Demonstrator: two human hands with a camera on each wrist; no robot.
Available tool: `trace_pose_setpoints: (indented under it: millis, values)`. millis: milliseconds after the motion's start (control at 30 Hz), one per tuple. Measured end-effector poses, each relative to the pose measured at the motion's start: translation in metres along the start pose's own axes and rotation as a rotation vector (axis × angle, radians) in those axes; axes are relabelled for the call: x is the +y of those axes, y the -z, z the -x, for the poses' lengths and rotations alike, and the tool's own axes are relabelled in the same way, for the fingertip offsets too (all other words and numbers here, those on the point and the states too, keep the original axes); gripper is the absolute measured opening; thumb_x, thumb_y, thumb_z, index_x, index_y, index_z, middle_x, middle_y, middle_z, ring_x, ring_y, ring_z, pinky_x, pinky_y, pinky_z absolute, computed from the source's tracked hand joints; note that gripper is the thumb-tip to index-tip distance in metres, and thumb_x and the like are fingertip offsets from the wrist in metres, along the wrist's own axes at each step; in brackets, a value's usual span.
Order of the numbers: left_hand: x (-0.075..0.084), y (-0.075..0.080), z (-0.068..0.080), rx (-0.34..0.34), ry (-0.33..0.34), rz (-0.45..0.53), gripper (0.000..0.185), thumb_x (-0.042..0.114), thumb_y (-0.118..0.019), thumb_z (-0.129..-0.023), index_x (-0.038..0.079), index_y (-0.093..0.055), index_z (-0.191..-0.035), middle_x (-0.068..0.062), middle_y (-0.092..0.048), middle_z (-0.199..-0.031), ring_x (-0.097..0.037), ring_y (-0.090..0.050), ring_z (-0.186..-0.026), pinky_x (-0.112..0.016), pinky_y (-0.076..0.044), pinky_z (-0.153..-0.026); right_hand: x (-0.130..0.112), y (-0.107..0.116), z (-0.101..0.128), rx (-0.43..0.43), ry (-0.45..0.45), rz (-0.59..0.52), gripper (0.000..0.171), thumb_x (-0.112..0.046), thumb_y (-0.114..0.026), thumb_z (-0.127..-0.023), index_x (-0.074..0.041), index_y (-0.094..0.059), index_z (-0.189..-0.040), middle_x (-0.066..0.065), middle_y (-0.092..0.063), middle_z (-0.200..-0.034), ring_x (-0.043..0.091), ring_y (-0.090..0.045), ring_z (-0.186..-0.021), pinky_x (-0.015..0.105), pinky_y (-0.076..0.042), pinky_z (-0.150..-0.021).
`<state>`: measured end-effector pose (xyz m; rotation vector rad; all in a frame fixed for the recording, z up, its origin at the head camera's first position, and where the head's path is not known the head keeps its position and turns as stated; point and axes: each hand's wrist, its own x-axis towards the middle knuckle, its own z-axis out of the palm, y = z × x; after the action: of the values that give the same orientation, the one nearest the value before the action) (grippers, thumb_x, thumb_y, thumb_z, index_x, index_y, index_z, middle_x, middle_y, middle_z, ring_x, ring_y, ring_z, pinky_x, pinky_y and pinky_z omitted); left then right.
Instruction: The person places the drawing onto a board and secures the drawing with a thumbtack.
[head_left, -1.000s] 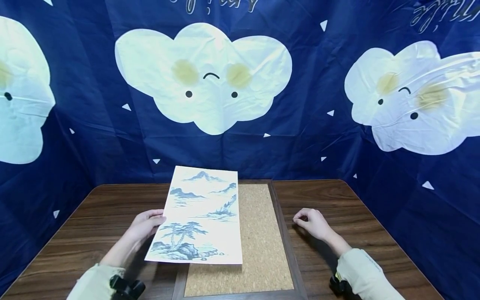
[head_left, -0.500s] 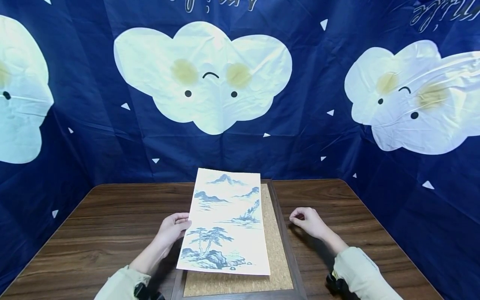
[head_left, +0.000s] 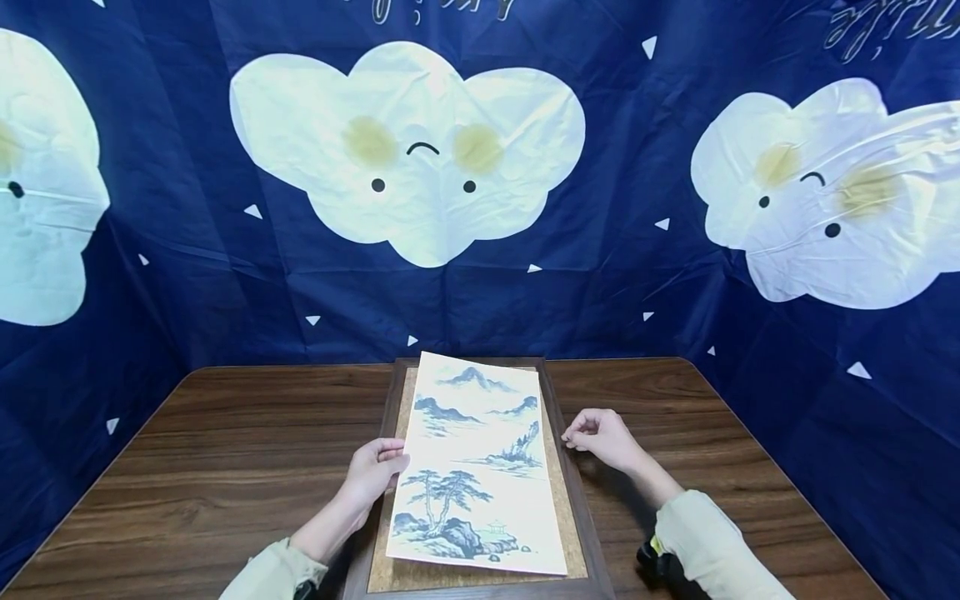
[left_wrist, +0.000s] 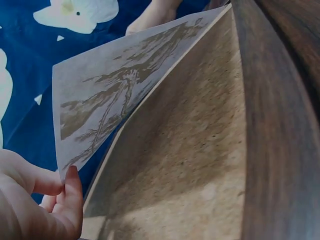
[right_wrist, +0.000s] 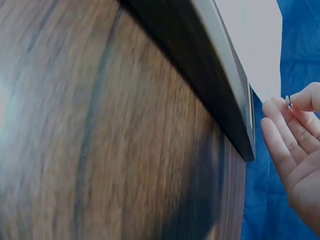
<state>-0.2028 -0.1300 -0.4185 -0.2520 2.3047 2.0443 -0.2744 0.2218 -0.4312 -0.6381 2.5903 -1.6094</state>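
Note:
My left hand (head_left: 371,477) pinches the left edge of a paper print (head_left: 476,525) with blue mountains and pine trees. Held slightly tilted, the sheet hovers over a cork board (head_left: 382,573) framed in dark wood; the left wrist view shows a gap between paper and cork (left_wrist: 190,145). Just right of the frame is my right hand (head_left: 606,437), which pinches a tiny silvery thumbtack (right_wrist: 288,101) between thumb and fingertips. Most of the cork is hidden under the print.
The board's wooden frame (head_left: 573,483) rises a little above the brown wood-grain table (head_left: 225,458). Behind the table hangs a dark blue cloth (head_left: 465,308) with white clouds and small triangles. Both wrists wear black straps.
My left hand has carried the print rightward and lower, from the board's left side to over its middle. My right hand has moved left, closer to the frame.

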Motion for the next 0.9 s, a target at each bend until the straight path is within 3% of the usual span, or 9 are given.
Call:
trace_pose_setpoints:
  millis: [267, 500, 700, 900]
  values:
    - [-0.006, -0.004, 0.001, 0.000, -0.010, -0.024, 0.029, -0.002, -0.052, -0.085, -0.013, -0.049, -0.111, -0.011, -0.055, -0.090, -0.012, -0.053, -0.072, -0.025, -0.048, -0.062, -0.003, -0.008, -0.004, -0.032, -0.018, -0.111, 0.006, 0.009, -0.054, -0.081, 0.013, -0.052, -0.077, 0.029, -0.064, -0.088, 0.014, -0.065, -0.073, 0.025, -0.053, -0.063]
    - [-0.011, -0.004, 0.002, -0.002, -0.014, -0.052, 0.029, -0.001, -0.054, -0.084, -0.014, -0.050, -0.110, -0.013, -0.058, -0.092, -0.013, -0.056, -0.074, -0.029, -0.050, -0.067, -0.005, -0.015, -0.007, -0.056, -0.012, -0.165, 0.011, 0.008, -0.054, -0.082, 0.019, -0.053, -0.082, 0.030, -0.062, -0.079, 0.015, -0.064, -0.069, 0.028, -0.054, -0.062]
    - [-0.014, -0.004, 0.003, 0.029, -0.033, -0.069, 0.029, -0.001, -0.054, -0.084, -0.014, -0.050, -0.109, -0.015, -0.058, -0.092, -0.013, -0.056, -0.074, -0.029, -0.050, -0.066, -0.007, -0.019, -0.009, -0.057, -0.087, -0.234, 0.020, 0.003, -0.055, -0.085, 0.021, -0.049, -0.093, 0.019, -0.062, -0.077, 0.014, -0.060, -0.066, 0.028, -0.054, -0.061]
    - [-0.014, -0.007, 0.002, 0.062, -0.047, -0.068, 0.028, -0.003, -0.053, -0.083, -0.014, -0.051, -0.108, -0.014, -0.058, -0.089, -0.011, -0.054, -0.070, -0.024, -0.048, -0.061, -0.006, -0.022, -0.011, -0.005, -0.167, -0.359, 0.013, -0.002, -0.057, -0.086, 0.007, -0.048, -0.090, 0.006, -0.061, -0.073, 0.010, -0.057, -0.062, 0.025, -0.053, -0.059]
